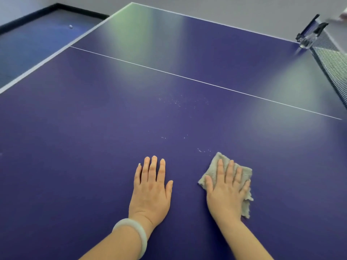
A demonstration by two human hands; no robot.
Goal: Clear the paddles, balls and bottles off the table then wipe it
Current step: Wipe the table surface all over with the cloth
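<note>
Fingers [230,169] of your right hand [226,194] press the cloth [247,171] flat; your left hand [150,190] rests straight-fingered on the blue surface [93,147]. Net [330,59] at two o'clock.

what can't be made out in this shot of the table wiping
Head view:
Cloth: its middle is hidden under the right hand.
Table: the side beyond the net is cut off by the right edge.
White speck on the floor: too small to name.
Pale shape, top right corner: blurred, cut off.
</note>
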